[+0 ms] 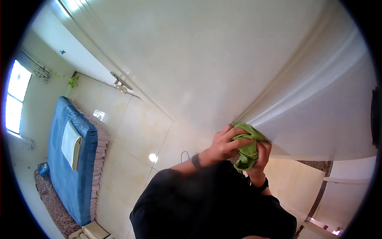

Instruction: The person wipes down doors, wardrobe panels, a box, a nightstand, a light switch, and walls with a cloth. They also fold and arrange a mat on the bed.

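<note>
A crumpled green cloth (247, 149) is bunched between my two hands, in front of my dark-clothed body. My left hand (227, 144) has its fingers curled over the cloth's left and upper side. On the right, my right hand (260, 157) wraps around the cloth, part of its fingers hidden behind the folds. Both wrists wear dark bands. Just beyond the cloth stands a large white door-like panel (171, 51); whether the cloth touches it I cannot tell.
A metal door handle (121, 87) is at the panel's left edge. Pale floor tiles (127, 137) lie below. To the left stands a bed with a blue cover (81, 191), with folded bedding (71, 145) on top. A window (18, 95) is at far left. Another white surface (318, 123) curves away rightward.
</note>
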`<move>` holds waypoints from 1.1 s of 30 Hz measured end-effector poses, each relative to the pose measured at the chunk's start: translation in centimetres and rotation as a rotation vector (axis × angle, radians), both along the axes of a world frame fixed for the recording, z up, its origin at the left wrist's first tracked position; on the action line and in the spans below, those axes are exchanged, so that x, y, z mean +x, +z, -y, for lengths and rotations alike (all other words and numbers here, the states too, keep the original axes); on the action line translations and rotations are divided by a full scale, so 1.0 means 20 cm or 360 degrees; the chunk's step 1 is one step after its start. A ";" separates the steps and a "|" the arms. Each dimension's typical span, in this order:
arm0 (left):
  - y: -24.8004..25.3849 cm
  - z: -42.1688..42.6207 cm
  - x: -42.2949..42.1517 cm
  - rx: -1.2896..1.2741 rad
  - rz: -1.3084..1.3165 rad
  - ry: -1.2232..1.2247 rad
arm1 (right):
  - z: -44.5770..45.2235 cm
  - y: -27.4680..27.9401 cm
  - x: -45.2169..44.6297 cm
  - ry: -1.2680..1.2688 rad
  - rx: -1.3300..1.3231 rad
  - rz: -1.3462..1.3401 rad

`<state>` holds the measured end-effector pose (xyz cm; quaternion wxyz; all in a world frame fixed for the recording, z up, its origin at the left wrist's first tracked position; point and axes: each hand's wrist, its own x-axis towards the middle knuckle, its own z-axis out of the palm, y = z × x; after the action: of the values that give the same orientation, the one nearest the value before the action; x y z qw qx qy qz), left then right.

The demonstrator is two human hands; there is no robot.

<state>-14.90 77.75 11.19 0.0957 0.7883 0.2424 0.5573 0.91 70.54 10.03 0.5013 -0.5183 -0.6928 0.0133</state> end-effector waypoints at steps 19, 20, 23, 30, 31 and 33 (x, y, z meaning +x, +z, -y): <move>-0.15 -0.42 -0.95 -0.0145 -0.0389 -0.0386 | -0.33 -0.29 -0.88 -0.0057 -0.0314 -0.0146; -0.19 -0.45 -1.01 -0.0175 -0.0374 -0.0375 | -0.37 -0.29 -0.94 -0.0015 -0.0316 -0.0112; -0.25 -0.51 -1.20 -0.0257 -0.0288 -0.0288 | -0.48 -0.25 -1.14 0.0062 -0.0317 -0.0018; -0.35 -0.61 -1.61 -0.0393 -0.0077 0.0102 | -0.71 -0.20 -1.59 0.0188 -0.0497 0.0175; -0.34 -0.62 -1.64 -0.0380 -0.0031 0.0160 | -0.73 -0.18 -1.62 0.0211 -0.0468 0.0191; -0.27 -0.63 -1.67 -0.0333 0.0070 0.0236 | -0.76 -0.08 -1.69 0.0213 -0.0350 0.0172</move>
<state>-48.27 90.35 5.73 0.1412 0.7415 0.3548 0.5516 -32.90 85.78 8.53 0.4013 -0.5227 -0.7462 0.0946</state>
